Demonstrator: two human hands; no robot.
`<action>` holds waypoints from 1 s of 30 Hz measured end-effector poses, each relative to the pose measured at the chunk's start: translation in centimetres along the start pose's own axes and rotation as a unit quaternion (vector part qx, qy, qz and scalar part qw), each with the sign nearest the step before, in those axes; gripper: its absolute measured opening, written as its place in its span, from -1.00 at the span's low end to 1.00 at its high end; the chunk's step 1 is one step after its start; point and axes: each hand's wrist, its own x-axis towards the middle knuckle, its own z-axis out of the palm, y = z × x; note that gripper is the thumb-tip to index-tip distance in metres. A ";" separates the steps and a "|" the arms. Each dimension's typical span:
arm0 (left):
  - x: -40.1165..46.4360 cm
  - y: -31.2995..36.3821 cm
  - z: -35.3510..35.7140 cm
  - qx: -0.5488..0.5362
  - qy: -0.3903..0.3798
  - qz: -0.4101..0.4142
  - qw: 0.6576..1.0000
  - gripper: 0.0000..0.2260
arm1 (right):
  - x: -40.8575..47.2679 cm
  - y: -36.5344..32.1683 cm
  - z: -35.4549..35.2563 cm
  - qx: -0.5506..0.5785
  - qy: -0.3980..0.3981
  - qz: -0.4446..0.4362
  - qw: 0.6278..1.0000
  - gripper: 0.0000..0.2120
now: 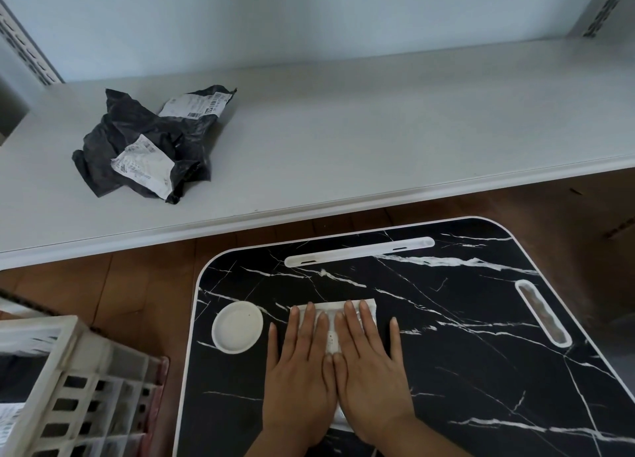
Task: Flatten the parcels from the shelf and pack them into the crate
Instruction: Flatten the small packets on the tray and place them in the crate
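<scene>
Here both hands, left hand (300, 374) and right hand (369, 370), press the white parcel (331, 339), fingers straight.

No words can be read. The black bags (151, 143) have white labels (142, 167) w/ barcodes, print too tiny.

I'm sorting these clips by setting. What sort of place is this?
Probably a home or small parcel-sorting corner: a white metal shelf with crumpled black mailer bags, a marble-look lap table on wood flooring, and a white crate.
</scene>
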 end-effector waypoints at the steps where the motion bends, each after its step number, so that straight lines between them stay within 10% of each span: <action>1: 0.0 0.0 0.0 0.000 -0.002 0.001 1.000 -0.48 | 0.0 0.0 0.0 0.000 -0.003 0.001 1.000 -0.48; 30: -0.1 0.1 -0.5 0.000 -0.006 0.002 1.000 -0.51 | 0.0 0.3 0.3 -0.003 -0.045 0.023 0.999 -0.49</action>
